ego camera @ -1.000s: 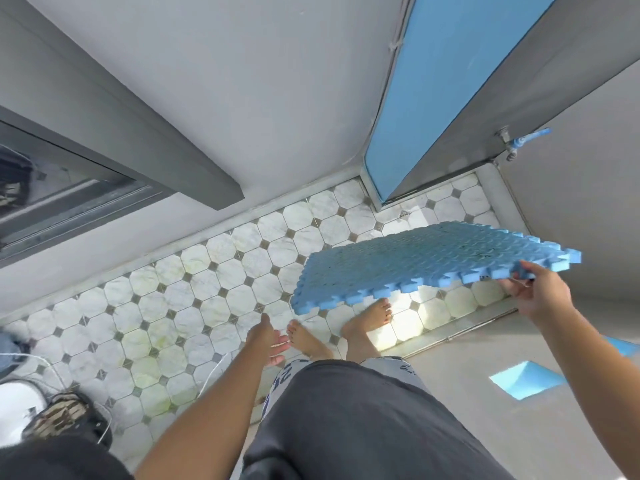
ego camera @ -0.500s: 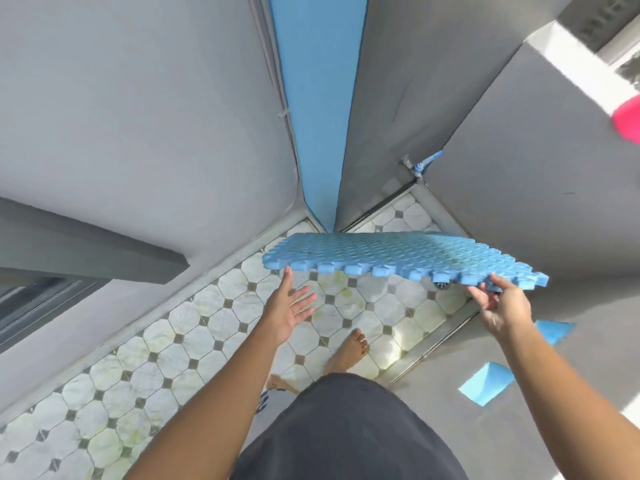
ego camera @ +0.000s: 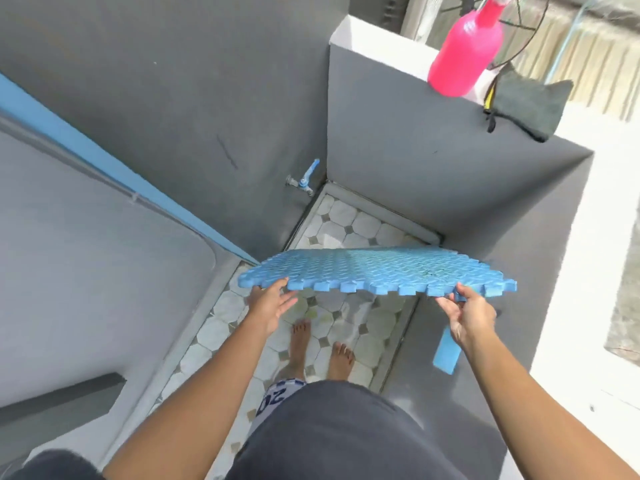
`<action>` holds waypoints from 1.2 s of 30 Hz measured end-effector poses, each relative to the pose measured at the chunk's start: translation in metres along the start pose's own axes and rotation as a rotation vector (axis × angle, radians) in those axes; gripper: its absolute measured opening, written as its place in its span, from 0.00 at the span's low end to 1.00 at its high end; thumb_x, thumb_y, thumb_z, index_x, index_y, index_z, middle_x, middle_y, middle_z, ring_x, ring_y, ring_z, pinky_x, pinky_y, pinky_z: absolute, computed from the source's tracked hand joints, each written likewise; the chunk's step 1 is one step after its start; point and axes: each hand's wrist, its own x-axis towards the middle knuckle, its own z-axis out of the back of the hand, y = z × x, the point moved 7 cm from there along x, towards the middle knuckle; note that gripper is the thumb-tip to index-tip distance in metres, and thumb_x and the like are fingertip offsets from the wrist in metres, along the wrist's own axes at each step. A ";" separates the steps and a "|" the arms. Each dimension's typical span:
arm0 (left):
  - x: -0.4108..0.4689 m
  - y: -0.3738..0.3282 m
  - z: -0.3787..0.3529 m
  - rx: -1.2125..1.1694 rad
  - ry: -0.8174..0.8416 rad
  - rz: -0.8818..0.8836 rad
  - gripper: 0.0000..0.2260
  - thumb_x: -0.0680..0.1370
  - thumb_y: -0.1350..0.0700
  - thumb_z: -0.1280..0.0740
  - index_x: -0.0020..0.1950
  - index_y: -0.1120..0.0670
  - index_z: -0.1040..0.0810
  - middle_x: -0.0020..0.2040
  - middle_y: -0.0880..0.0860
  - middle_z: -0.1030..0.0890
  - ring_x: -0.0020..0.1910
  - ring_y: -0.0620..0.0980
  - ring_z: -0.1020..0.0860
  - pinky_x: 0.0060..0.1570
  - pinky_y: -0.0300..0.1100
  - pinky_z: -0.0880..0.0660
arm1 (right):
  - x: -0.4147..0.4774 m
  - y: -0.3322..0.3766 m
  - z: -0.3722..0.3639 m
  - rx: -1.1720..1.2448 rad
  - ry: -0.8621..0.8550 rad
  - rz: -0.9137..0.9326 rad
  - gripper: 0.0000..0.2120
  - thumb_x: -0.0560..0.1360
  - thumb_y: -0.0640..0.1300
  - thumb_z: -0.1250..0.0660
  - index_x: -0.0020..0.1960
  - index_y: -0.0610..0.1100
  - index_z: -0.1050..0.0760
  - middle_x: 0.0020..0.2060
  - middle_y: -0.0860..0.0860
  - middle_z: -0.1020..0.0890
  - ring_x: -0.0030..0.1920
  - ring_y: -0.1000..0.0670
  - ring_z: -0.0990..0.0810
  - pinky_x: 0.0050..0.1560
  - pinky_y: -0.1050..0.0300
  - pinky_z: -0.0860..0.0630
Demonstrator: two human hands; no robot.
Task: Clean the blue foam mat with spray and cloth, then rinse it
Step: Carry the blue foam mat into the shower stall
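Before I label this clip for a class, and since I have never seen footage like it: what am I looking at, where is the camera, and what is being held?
The camera sits on a person's head and looks down, so you see their own arms, shorts and bare feet on a tiled floor. Both hands hold a blue foam mat level in the air by its near edge: the left hand near one corner, the right hand near the other. A tap sticks out of the grey wall ahead. On top of the low wall at upper right stand a pink spray bottle and a dark cloth, neither touched.
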 end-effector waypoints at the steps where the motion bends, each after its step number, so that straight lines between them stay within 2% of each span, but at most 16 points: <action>1: 0.009 -0.004 -0.009 0.022 0.010 0.000 0.21 0.82 0.62 0.32 0.74 0.58 0.30 0.67 0.60 0.20 0.60 0.63 0.18 0.47 0.50 0.16 | 0.004 -0.002 0.004 0.032 -0.011 -0.008 0.04 0.78 0.32 0.34 0.45 0.35 0.25 0.40 0.43 0.27 0.42 0.47 0.23 0.28 0.54 0.18; 4: 0.041 -0.012 -0.029 0.081 0.025 0.031 0.27 0.78 0.54 0.25 0.72 0.56 0.31 0.61 0.56 0.20 0.58 0.61 0.18 0.50 0.54 0.17 | 0.013 -0.011 0.009 0.101 -0.041 -0.024 0.04 0.79 0.33 0.34 0.45 0.35 0.25 0.41 0.44 0.27 0.42 0.46 0.22 0.28 0.55 0.18; 6: 0.073 -0.016 -0.039 0.130 0.021 0.056 0.35 0.72 0.51 0.20 0.74 0.56 0.31 0.65 0.57 0.21 0.60 0.62 0.18 0.45 0.51 0.15 | 0.025 -0.019 0.005 0.137 -0.056 -0.029 0.03 0.79 0.33 0.34 0.46 0.35 0.25 0.41 0.44 0.28 0.40 0.46 0.21 0.29 0.55 0.18; 9: 0.127 -0.024 -0.051 0.188 -0.019 0.025 0.32 0.74 0.62 0.22 0.75 0.60 0.32 0.68 0.60 0.20 0.55 0.58 0.16 0.35 0.45 0.16 | 0.054 -0.038 -0.008 0.160 -0.069 -0.051 0.01 0.79 0.34 0.34 0.49 0.36 0.25 0.43 0.43 0.27 0.42 0.44 0.20 0.34 0.53 0.16; 11: 0.151 -0.034 -0.061 0.198 -0.041 0.008 0.29 0.75 0.67 0.25 0.75 0.61 0.31 0.66 0.59 0.19 0.48 0.52 0.16 0.36 0.45 0.17 | 0.078 -0.054 -0.022 0.184 -0.065 -0.066 0.07 0.80 0.34 0.34 0.58 0.35 0.26 0.44 0.44 0.27 0.48 0.42 0.19 0.43 0.50 0.15; 13: 0.177 -0.041 -0.068 0.227 -0.029 -0.019 0.28 0.76 0.68 0.27 0.74 0.60 0.31 0.65 0.59 0.18 0.46 0.50 0.17 0.43 0.48 0.18 | 0.101 -0.072 -0.031 0.200 -0.092 -0.091 0.18 0.80 0.35 0.35 0.69 0.36 0.30 0.47 0.44 0.28 0.54 0.41 0.20 0.59 0.43 0.20; 14: 0.187 -0.044 -0.075 0.248 -0.001 -0.029 0.27 0.77 0.68 0.27 0.74 0.59 0.30 0.65 0.58 0.18 0.47 0.50 0.17 0.44 0.48 0.19 | 0.110 -0.079 -0.036 0.209 -0.101 -0.097 0.19 0.81 0.35 0.35 0.70 0.37 0.31 0.47 0.44 0.28 0.53 0.42 0.20 0.63 0.42 0.23; 15: 0.199 -0.045 -0.078 0.259 0.020 -0.030 0.28 0.77 0.68 0.27 0.75 0.59 0.31 0.66 0.58 0.18 0.48 0.50 0.16 0.45 0.48 0.19 | 0.118 -0.084 -0.039 0.216 -0.104 -0.101 0.17 0.81 0.36 0.35 0.69 0.38 0.31 0.47 0.45 0.29 0.50 0.44 0.20 0.61 0.43 0.21; 18: 0.222 -0.047 -0.092 0.309 0.024 -0.041 0.32 0.76 0.67 0.25 0.76 0.58 0.35 0.68 0.58 0.21 0.58 0.53 0.16 0.53 0.51 0.17 | 0.140 -0.098 -0.037 0.260 -0.127 -0.116 0.09 0.81 0.36 0.35 0.61 0.39 0.27 0.43 0.46 0.29 0.43 0.48 0.21 0.41 0.49 0.15; 20: 0.234 -0.046 -0.097 0.324 0.006 -0.047 0.37 0.75 0.67 0.25 0.79 0.56 0.40 0.71 0.58 0.24 0.63 0.55 0.18 0.60 0.54 0.19 | 0.151 -0.107 -0.036 0.272 -0.128 -0.124 0.04 0.81 0.35 0.35 0.55 0.39 0.26 0.40 0.47 0.29 0.39 0.49 0.22 0.42 0.47 0.15; 23: 0.251 -0.046 -0.097 0.316 0.012 -0.045 0.40 0.75 0.67 0.25 0.81 0.55 0.41 0.73 0.58 0.26 0.63 0.54 0.19 0.62 0.54 0.20 | 0.160 -0.121 -0.041 0.284 -0.118 -0.132 0.12 0.81 0.35 0.35 0.63 0.41 0.31 0.43 0.46 0.28 0.43 0.47 0.20 0.52 0.44 0.17; 26: 0.262 -0.043 -0.094 0.305 0.043 -0.030 0.40 0.75 0.69 0.26 0.82 0.55 0.42 0.72 0.57 0.24 0.63 0.54 0.18 0.67 0.54 0.23 | 0.170 -0.126 -0.043 0.298 -0.116 -0.121 0.17 0.80 0.35 0.35 0.64 0.45 0.37 0.44 0.45 0.27 0.43 0.47 0.21 0.64 0.40 0.23; 28: 0.267 -0.038 -0.095 0.305 0.054 -0.026 0.39 0.76 0.70 0.27 0.82 0.55 0.42 0.72 0.57 0.24 0.63 0.53 0.18 0.68 0.53 0.24 | 0.178 -0.128 -0.040 0.272 -0.124 -0.119 0.17 0.80 0.36 0.34 0.64 0.46 0.37 0.42 0.46 0.27 0.42 0.49 0.20 0.60 0.42 0.21; 31: 0.277 -0.032 -0.103 0.290 0.060 -0.026 0.41 0.76 0.71 0.27 0.83 0.54 0.44 0.75 0.57 0.27 0.65 0.53 0.20 0.69 0.52 0.25 | 0.189 -0.131 -0.037 0.229 -0.133 -0.107 0.17 0.80 0.38 0.33 0.65 0.46 0.35 0.38 0.48 0.26 0.33 0.54 0.17 0.45 0.47 0.15; 33: 0.284 -0.029 -0.111 0.293 0.066 -0.030 0.43 0.76 0.70 0.27 0.83 0.53 0.46 0.75 0.57 0.28 0.66 0.53 0.20 0.70 0.52 0.25 | 0.200 -0.134 -0.039 0.215 -0.112 -0.105 0.17 0.80 0.39 0.33 0.66 0.46 0.35 0.39 0.48 0.26 0.37 0.51 0.15 0.40 0.47 0.15; 36: 0.287 -0.029 -0.120 0.331 0.078 -0.044 0.39 0.77 0.71 0.28 0.82 0.53 0.44 0.71 0.55 0.24 0.62 0.52 0.19 0.62 0.47 0.22 | 0.213 -0.145 -0.037 0.122 -0.087 -0.126 0.18 0.81 0.44 0.33 0.66 0.47 0.36 0.41 0.47 0.24 0.53 0.44 0.18 0.38 0.49 0.16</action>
